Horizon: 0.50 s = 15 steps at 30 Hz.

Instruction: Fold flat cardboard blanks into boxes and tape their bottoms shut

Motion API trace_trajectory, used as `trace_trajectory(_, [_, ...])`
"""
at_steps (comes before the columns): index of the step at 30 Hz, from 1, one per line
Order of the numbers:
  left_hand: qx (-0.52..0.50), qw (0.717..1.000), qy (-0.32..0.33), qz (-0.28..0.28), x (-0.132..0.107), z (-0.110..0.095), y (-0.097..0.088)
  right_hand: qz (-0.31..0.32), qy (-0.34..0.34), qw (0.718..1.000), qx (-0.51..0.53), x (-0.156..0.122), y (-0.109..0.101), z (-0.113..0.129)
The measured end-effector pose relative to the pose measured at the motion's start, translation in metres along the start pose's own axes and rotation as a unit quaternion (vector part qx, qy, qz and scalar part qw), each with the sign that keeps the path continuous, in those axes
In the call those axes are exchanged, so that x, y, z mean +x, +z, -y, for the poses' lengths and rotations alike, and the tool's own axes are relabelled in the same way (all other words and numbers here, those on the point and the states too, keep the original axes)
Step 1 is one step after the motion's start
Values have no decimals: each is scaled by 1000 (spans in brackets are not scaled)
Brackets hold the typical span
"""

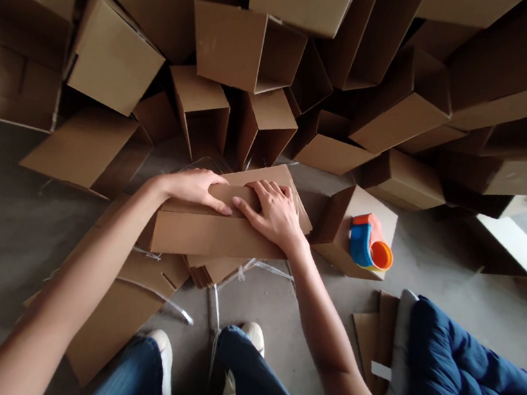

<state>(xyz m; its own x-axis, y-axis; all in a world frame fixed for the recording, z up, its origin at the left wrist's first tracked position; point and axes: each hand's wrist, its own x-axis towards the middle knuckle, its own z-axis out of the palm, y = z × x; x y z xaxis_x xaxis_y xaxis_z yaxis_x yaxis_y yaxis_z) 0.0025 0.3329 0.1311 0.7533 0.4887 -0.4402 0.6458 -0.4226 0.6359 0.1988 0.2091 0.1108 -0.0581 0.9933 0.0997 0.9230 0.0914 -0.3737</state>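
A brown cardboard box [210, 237] lies in front of me, over a stack of flat cardboard [222, 270]. My left hand [199, 188] rests on its upper side, thumb pointing right and fingers laid along the flap. Beside it, my right hand [273, 215] lies on the same box with the fingers spread and the thumb stretched toward the left thumb. Neither hand is wrapped round anything. To the right, a blue and orange tape dispenser [360, 241] sits on another cardboard box [338, 223].
Open cardboard boxes [227, 47] are heaped across the far side. Loose cardboard [117, 308] and white plastic strapping [216, 305] lie on the grey floor [283, 323] near my feet. A blue tufted cushion [471, 387] is at the lower right.
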Motion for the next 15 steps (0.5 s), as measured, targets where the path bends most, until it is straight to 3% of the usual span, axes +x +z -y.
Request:
trace_trajectory(7, [-31, 995, 8, 97, 3, 2, -9, 28, -14, 999, 21, -1, -5, -4])
trace_trajectory(12, [-49, 993, -8, 106, 3, 1, -9, 121, -47, 991, 42, 2, -18, -14])
trace_trajectory(15, [-39, 994, -10, 99, 4, -1, -9, 146, -39, 987, 46, 5, -23, -14])
